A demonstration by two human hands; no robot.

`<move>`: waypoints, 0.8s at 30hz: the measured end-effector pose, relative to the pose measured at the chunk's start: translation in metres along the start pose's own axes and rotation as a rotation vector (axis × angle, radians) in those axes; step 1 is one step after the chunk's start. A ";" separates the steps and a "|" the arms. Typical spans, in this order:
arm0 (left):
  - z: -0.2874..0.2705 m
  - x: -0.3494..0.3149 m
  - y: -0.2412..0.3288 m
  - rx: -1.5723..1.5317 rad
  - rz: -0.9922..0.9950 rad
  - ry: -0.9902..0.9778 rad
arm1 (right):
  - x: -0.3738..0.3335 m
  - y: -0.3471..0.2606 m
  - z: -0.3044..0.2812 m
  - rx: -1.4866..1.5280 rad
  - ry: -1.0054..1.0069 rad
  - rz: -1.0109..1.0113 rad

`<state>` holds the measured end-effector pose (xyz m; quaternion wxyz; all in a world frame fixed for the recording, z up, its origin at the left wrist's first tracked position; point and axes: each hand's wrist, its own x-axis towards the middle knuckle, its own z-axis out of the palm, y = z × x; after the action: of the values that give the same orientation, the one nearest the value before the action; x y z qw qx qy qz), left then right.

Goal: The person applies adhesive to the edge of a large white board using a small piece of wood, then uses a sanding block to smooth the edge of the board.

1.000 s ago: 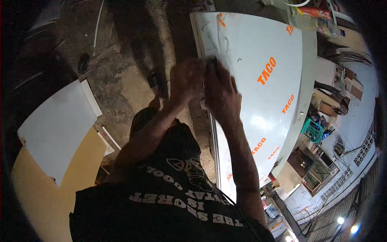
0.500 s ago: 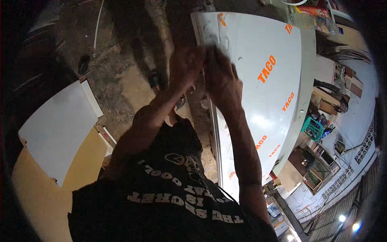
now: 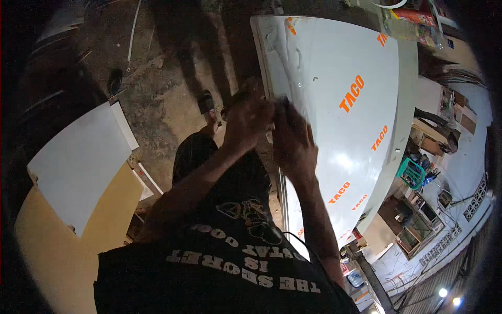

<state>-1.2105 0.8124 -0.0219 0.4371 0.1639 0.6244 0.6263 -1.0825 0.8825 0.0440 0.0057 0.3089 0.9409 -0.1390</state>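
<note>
A large white panel (image 3: 324,68) with orange printing on its surface lies along my right side. My left hand (image 3: 250,118) is closed beside the panel's left edge, its fingers dark and partly hidden. Just right of it, my right hand (image 3: 295,141) lies over that same edge, its fingers bent and pressed together, the tips smeared by motion. Whatever the two hands pinch between them cannot be made out. Beyond them, clear wrinkled film (image 3: 293,65) bunches up along the panel's far left part.
Leaning boards, one white (image 3: 78,162) and one tan (image 3: 52,246), stand at the left. Dark concrete floor (image 3: 162,110) shows between them and the panel. A green plastic basket (image 3: 411,174) and assorted clutter stand beyond the panel's right side.
Both hands have slid back toward my body along the panel's left edge. The wrinkled film that they covered before now shows. The view has shifted slightly.
</note>
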 end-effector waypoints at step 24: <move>-0.061 0.132 0.000 0.190 -0.013 0.173 | 0.010 0.016 -0.005 0.159 -0.038 0.072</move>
<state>-1.3311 0.8724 -0.0767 0.3681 0.1459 0.7174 0.5732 -1.0806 0.9019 0.0439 0.0039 0.3392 0.9150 -0.2186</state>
